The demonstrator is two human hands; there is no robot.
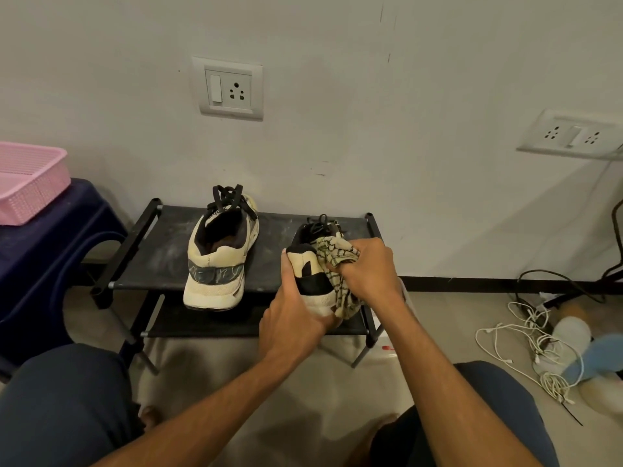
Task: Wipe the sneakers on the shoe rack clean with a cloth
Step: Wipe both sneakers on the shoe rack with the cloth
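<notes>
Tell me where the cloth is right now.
In the head view, the cloth is bunched in the right hand, pressed against the right side of the sneaker that the left hand holds at the right end of the shoe rack.

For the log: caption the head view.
Left hand grips the sneaker; right hand presses a cloth against its side.

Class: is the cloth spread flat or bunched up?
Bunched up: the cloth is crumpled in the right hand, pressed against the held sneaker.
</notes>
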